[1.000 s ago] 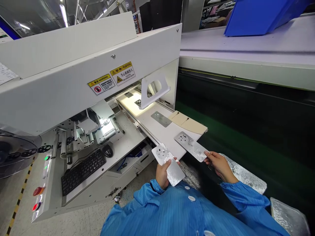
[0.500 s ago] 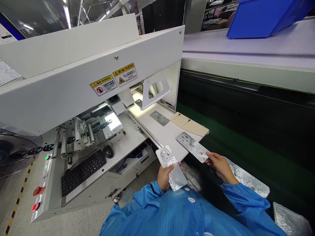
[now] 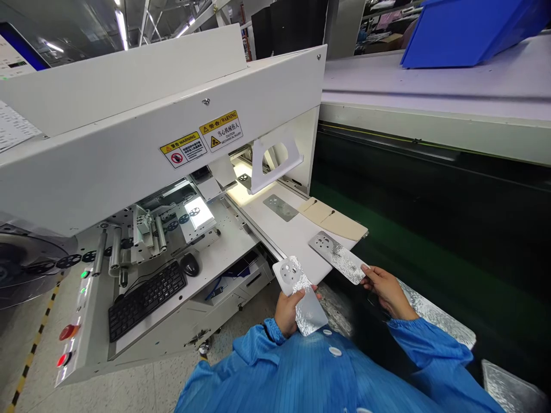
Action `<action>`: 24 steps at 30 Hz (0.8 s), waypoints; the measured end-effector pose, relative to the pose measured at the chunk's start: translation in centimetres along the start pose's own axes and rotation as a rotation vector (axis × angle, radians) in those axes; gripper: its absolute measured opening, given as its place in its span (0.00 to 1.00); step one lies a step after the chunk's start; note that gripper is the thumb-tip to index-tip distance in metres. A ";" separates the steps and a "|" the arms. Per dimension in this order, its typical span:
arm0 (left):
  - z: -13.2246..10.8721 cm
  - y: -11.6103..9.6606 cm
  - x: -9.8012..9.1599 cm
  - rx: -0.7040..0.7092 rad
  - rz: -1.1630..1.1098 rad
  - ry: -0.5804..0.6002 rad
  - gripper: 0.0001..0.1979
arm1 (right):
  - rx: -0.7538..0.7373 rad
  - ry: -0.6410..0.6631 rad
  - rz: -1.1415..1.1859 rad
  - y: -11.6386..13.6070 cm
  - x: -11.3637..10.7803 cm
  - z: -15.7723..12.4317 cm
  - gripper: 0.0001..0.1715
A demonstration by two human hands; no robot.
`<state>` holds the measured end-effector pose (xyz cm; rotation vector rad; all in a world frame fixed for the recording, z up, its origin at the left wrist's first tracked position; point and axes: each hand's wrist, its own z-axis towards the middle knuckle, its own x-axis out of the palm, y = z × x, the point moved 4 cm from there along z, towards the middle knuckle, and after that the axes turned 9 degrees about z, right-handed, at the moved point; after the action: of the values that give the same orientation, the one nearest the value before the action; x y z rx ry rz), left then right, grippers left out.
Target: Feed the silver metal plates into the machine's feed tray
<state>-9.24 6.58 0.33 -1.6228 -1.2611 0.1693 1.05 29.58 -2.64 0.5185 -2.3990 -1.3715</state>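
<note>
My left hand (image 3: 287, 312) is closed around the lower half of the left plate (image 3: 300, 295), thumb across its face. The plate is held clear of the bench (image 3: 293, 235), just in front of its near edge, with the holed end pointing away from me. My right hand (image 3: 387, 287) pinches the near end of the right plate (image 3: 340, 257) with its fingertips. That plate lies on the near corner of the bench, its holed end toward the machine and its near end hanging over the edge. Both plates are shiny, mottled metal and sit apart from each other. Farther along the bench a third plate (image 3: 280, 207) lies flat, just beside a beige sheet (image 3: 333, 219). Beyond them a white bracket (image 3: 275, 158) with an oval hole tilts over the lit opening of the machine (image 3: 129, 143), under two yellow warning labels (image 3: 202, 139). To my left a keyboard (image 3: 145, 298) and a mouse (image 3: 189, 264) rest on a lower shelf. A dark green belt (image 3: 430, 246) runs past on my right, and a blue bin (image 3: 465, 28) stands on the far side of it.
</note>
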 end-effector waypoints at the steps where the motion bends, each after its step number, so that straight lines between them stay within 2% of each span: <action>1: 0.0 0.0 0.0 0.002 0.003 -0.002 0.26 | -0.003 0.002 -0.002 -0.1 -0.1 0.0 0.11; 10: 0.2 0.3 0.1 0.006 0.020 0.000 0.26 | -0.052 0.033 -0.004 -0.4 -0.3 0.7 0.12; 13: 0.1 0.4 0.3 0.009 0.029 0.011 0.25 | -0.126 0.010 -0.169 0.0 -0.1 1.5 0.12; 16: 0.0 0.1 0.4 0.015 0.029 0.017 0.25 | -0.213 -0.080 -0.329 0.3 0.0 1.7 0.14; 18: -0.1 0.0 0.5 0.011 0.027 0.017 0.26 | -0.387 -0.130 -0.452 0.8 0.5 1.0 0.23; 20: -0.2 -0.1 0.6 0.003 0.027 0.012 0.27 | -0.674 -0.089 -0.661 1.3 2.0 -0.5 0.28; 22: -0.2 0.0 0.6 -0.003 0.034 0.012 0.27 | -0.918 0.073 -0.883 1.0 4.2 -2.0 0.28; 24: -0.1 0.1 0.6 -0.002 0.045 0.026 0.27 | -0.998 0.254 -1.046 0.2 6.2 -2.9 0.28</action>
<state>-8.80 6.98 0.57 -1.6516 -1.2056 0.1743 -3.14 24.66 -0.43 1.5558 -0.9012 -2.3968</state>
